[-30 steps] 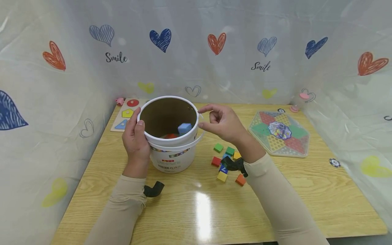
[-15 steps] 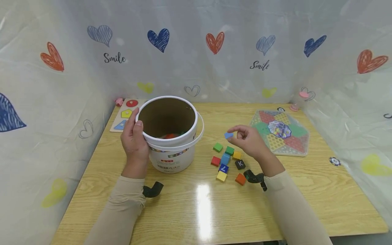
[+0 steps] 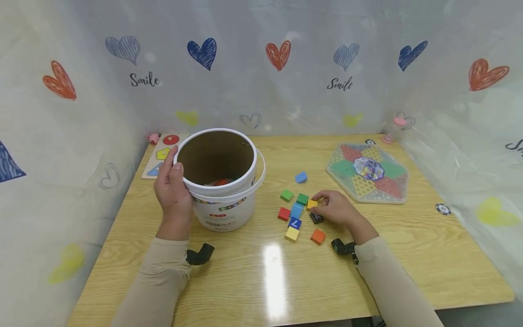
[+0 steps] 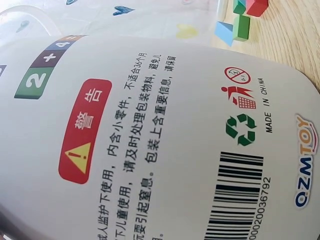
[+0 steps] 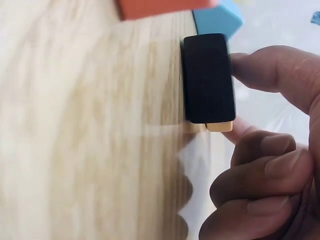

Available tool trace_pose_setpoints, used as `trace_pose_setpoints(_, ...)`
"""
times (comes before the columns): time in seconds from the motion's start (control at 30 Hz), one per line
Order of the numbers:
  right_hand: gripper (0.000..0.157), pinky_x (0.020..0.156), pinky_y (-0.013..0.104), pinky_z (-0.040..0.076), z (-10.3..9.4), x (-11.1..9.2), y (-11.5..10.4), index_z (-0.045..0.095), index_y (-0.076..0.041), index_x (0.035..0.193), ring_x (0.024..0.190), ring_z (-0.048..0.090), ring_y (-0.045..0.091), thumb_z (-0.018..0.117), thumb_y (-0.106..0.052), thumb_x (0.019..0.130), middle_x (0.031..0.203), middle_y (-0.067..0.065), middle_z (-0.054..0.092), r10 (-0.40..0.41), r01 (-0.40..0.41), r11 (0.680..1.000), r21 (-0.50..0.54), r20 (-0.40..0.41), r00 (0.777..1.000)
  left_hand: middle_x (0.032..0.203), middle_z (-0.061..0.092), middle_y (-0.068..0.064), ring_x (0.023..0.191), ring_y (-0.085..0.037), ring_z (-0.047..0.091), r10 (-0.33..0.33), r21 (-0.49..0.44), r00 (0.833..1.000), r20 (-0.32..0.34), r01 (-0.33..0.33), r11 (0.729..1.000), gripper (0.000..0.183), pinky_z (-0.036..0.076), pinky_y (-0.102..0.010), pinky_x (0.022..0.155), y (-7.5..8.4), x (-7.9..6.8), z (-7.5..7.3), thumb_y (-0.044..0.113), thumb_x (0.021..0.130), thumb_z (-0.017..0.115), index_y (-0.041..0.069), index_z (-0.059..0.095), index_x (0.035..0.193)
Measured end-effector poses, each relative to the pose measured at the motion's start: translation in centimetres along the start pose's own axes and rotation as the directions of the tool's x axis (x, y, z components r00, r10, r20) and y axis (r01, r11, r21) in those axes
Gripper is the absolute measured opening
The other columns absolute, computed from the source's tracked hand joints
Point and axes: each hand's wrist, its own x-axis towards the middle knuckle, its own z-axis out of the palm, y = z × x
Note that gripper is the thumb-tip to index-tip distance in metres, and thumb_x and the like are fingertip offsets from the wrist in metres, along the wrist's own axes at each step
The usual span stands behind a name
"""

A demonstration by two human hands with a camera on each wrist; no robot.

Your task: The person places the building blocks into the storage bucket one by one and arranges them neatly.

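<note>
Fingers (image 3: 321, 195) of the right hand (image 3: 337, 210) pinch a yellow-orange block (image 3: 311, 204) down at the bench (image 3: 222, 290), a black block (image 3: 316, 218) just beside it on the near side and a dark green block (image 3: 302, 199) to its left. Farther left, the left hand (image 3: 175, 200) grips a white bucket (image 3: 222, 215) at its rim, a red piece (image 3: 222, 182) inside. One blue block (image 3: 301, 177) lies behind the group; a hexagonal game board (image 3: 368, 172) rests to the right.

From afar I see a white bucket (image 3: 226, 215), golden block (image 3: 312, 205), black block (image 5: 209, 80), wood-grained table (image 3: 229, 286) and pale sheet (image 3: 237, 91) patterned with red, blue and yellow hearts (image 3: 278, 55).
</note>
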Motion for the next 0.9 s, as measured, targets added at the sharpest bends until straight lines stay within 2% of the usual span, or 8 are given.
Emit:
trace_pose_setpoints(0.1, 0.035, 0.046, 0.028, 0.036, 0.1, 0.2, 0.0, 0.066, -0.01, 0.11, 0.052, 0.042, 0.017, 0.073, -0.029, 0.081, 0.062, 0.003, 0.048, 0.013, -0.013, 0.999, -0.041, -0.006, 1.0, 0.135, 0.052, 0.004, 0.125, -0.018, 0.044, -0.008, -0.002, 1.0, 0.001, 0.008, 1.0, 0.038, 0.04, -0.043, 0.103, 0.0, -0.1, 0.0, 0.021, 0.097, 0.043, 0.029, 0.056, 0.132)
trace_pose_setpoints(0.43, 0.036, 0.049, 0.03, 0.04, -0.2, 0.3, 0.1, 0.067, -0.012, 0.107, 0.053, 0.045, 0.018, 0.072, -0.036, 0.081, 0.064, 0.004, 0.053, 0.032, -0.035, 0.995, -0.094, -0.04, 0.999, 0.132, 0.052, -0.003, 0.123, -0.021, 0.044, 0.03, -0.003, 0.999, 0.021, -0.03, 1.0, 0.039, 0.041, -0.046, 0.102, -0.1, -0.2, 0.1, 0.021, 0.098, 0.042, 0.027, 0.055, 0.134)
trace_pose_setpoints(0.53, 0.038, 0.047, 0.03, 0.039, -0.9, 0.2, -0.6, 0.067, -0.015, 0.108, 0.05, 0.041, 0.017, 0.071, -0.041, 0.081, 0.062, 0.003, 0.05, 0.001, -0.005, 0.997, -0.077, -0.05, 0.999, 0.131, 0.051, -0.003, 0.122, -0.021, 0.044, 0.014, 0.008, 1.0, 0.019, -0.014, 1.0, 0.039, 0.042, -0.045, 0.101, -0.1, -0.2, 0.1, 0.022, 0.097, 0.043, 0.029, 0.055, 0.133)
trace_pose_setpoints(0.63, 0.039, 0.047, 0.031, 0.037, -2.1, 0.1, -2.9, 0.067, -0.016, 0.108, 0.048, 0.036, 0.017, 0.071, -0.043, 0.081, 0.062, 0.004, 0.045, -0.074, 0.072, 0.997, -0.021, -0.058, 0.996, 0.132, 0.051, -0.003, 0.123, -0.023, 0.044, 0.016, 0.005, 1.0, 0.02, -0.016, 1.0, 0.04, 0.042, -0.045, 0.101, 0.0, -0.1, 0.1, 0.022, 0.097, 0.042, 0.029, 0.055, 0.134)
trace_pose_setpoints(0.73, 0.038, 0.046, 0.033, 0.038, -3.4, 0.1, -6.8, 0.067, -0.016, 0.108, 0.046, 0.033, 0.018, 0.071, -0.042, 0.082, 0.059, 0.005, 0.042, -0.173, 0.176, 0.983, 0.05, -0.068, 0.983, 0.133, 0.051, -0.002, 0.124, -0.025, 0.043, 0.026, 0.009, 0.999, 0.024, -0.026, 1.0, 0.04, 0.042, -0.045, 0.101, 0.1, 0.0, 0.0, 0.022, 0.097, 0.042, 0.029, 0.054, 0.134)
trace_pose_setpoints(0.9, 0.032, 0.046, 0.035, 0.04, -4.8, 0.5, -13.9, 0.069, -0.02, 0.106, 0.043, 0.034, 0.021, 0.072, -0.041, 0.081, 0.054, 0.007, 0.039, -0.337, 0.343, 0.935, 0.087, -0.075, 0.938, 0.133, 0.051, -0.002, 0.124, -0.024, 0.043, 0.019, 0.006, 1.0, 0.019, -0.02, 1.0, 0.04, 0.04, -0.047, 0.102, 0.1, 0.0, 0.0, 0.022, 0.097, 0.042, 0.029, 0.054, 0.134)
